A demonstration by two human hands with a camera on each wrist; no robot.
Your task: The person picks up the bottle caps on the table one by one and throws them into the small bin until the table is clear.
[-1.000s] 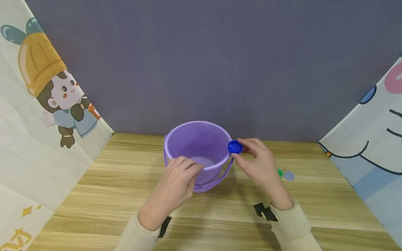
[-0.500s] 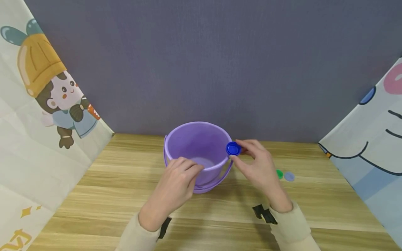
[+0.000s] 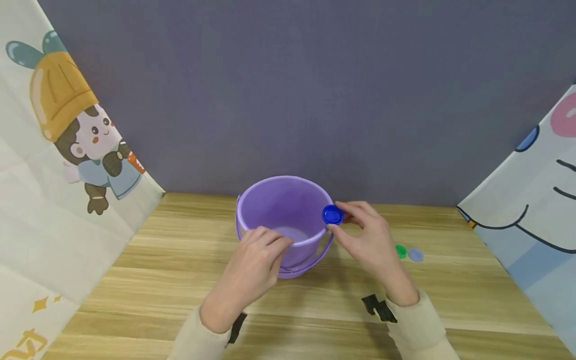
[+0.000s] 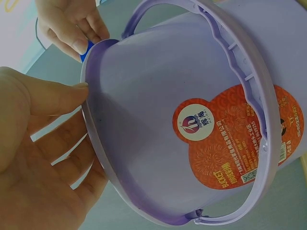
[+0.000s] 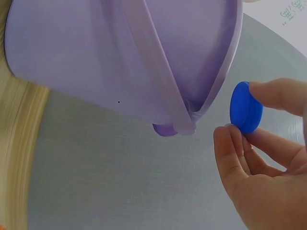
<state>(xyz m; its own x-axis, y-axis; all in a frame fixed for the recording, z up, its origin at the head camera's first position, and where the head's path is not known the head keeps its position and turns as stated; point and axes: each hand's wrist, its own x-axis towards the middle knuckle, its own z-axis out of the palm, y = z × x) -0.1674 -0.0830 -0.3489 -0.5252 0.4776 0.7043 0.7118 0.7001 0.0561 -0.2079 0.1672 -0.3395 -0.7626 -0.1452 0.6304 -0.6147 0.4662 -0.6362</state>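
A purple plastic bucket (image 3: 283, 200) stands upright on the wooden table, its handle hanging down the front. My left hand (image 3: 256, 265) grips its near rim, the thumb (image 4: 62, 100) on the outside and the fingers reaching over to the inside. Between thumb and fingertips, my right hand (image 3: 366, 240) pinches a round blue bottle cap (image 3: 333, 214). From the head view the cap overlaps the bucket's right rim; the right wrist view shows the cap (image 5: 245, 108) a short way off the rim, above its level.
A green cap (image 3: 400, 251) and a pale translucent disc (image 3: 416, 255) lie on the table right of my right hand. Behind the bucket rises a grey wall (image 3: 288, 90). Printed cartoon sheets (image 3: 103, 160) flank the table. A red label (image 4: 220, 143) marks the bucket's side.
My right hand has shifted slightly left with the blue bottle cap, toward the bucket's opening. The left hand keeps its grip on the rim.
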